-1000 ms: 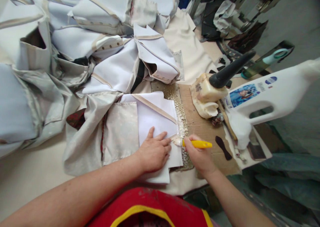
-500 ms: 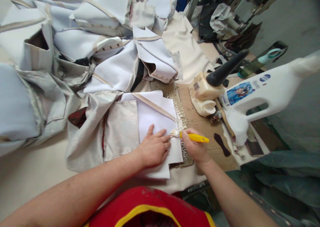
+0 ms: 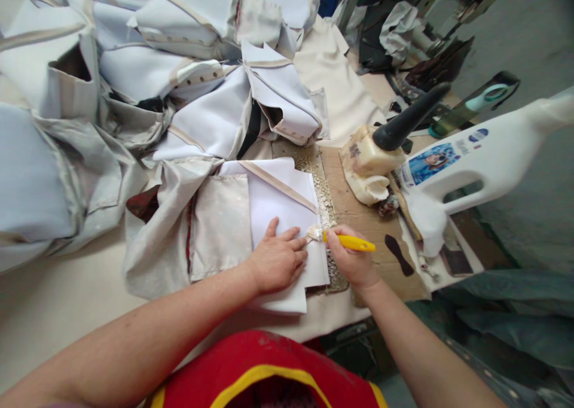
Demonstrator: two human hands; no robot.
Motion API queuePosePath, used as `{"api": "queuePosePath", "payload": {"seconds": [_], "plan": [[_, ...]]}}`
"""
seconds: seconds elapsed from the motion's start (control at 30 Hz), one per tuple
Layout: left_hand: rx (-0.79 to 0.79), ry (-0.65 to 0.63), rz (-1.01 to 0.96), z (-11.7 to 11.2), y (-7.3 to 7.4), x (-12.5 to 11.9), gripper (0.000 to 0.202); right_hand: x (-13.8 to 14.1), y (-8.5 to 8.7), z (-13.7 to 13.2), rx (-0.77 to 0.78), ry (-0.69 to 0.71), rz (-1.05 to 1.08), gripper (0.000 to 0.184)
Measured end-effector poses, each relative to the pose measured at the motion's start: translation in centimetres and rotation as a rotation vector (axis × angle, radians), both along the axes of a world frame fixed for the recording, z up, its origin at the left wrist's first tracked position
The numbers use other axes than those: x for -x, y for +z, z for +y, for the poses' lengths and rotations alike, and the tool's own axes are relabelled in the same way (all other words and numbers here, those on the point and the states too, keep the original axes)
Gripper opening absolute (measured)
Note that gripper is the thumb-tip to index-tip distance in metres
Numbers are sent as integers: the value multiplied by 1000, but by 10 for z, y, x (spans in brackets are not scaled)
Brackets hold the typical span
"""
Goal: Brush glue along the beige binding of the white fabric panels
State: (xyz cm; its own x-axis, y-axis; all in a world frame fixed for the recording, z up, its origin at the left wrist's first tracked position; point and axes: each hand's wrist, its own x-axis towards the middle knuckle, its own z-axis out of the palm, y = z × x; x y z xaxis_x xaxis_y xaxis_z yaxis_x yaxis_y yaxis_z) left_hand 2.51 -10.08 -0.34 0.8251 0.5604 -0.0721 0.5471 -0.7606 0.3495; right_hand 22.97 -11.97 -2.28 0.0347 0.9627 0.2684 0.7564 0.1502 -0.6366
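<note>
My left hand (image 3: pixel 278 258) lies flat with spread fingers on a white fabric piece (image 3: pixel 278 210), which has a beige tape strip sewn across it and a grey-silver lining at its left. In my right hand (image 3: pixel 352 258) is a paintbrush (image 3: pixel 354 243) with a yellow handle, gripped near its bristles. The bristles rest on the right edge of the white piece, close to my left fingertips. Under that edge lies a board (image 3: pixel 323 183) crusted with dried, cream-coloured matter.
Similar white sewn pieces (image 3: pixel 210 115) are heaped at the back left. To the right stand a stained cut-open container (image 3: pixel 361 166) with a black cone on it and a large white jug (image 3: pixel 488 151). A dark flat shape (image 3: pixel 398 255) lies on cardboard (image 3: pixel 376 264).
The view has shifted slightly. My hands, the brush and the white piece hold nearly the same places relative to each other, with the bristles still at the right edge.
</note>
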Motion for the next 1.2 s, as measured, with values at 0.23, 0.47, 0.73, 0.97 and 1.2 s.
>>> {"api": "queuePosePath", "payload": {"seconds": [0.23,0.47,0.73,0.97,1.2], "plan": [[2,4,-16,-1,0,0,21,6,5,-7,-53,-13,-19,23],[-9,10,-25,-1,-1,-1,22,6,12,-10,33,-29,46,26],[14,9,-19,0,1,-1,24,13,9,-51,174,-82,65,30],[8,6,-18,0,1,-1,21,11,18,-91,213,-115,102,32],[-19,1,-8,-1,1,-1,22,5,1,-10,10,-164,63,27]]}}
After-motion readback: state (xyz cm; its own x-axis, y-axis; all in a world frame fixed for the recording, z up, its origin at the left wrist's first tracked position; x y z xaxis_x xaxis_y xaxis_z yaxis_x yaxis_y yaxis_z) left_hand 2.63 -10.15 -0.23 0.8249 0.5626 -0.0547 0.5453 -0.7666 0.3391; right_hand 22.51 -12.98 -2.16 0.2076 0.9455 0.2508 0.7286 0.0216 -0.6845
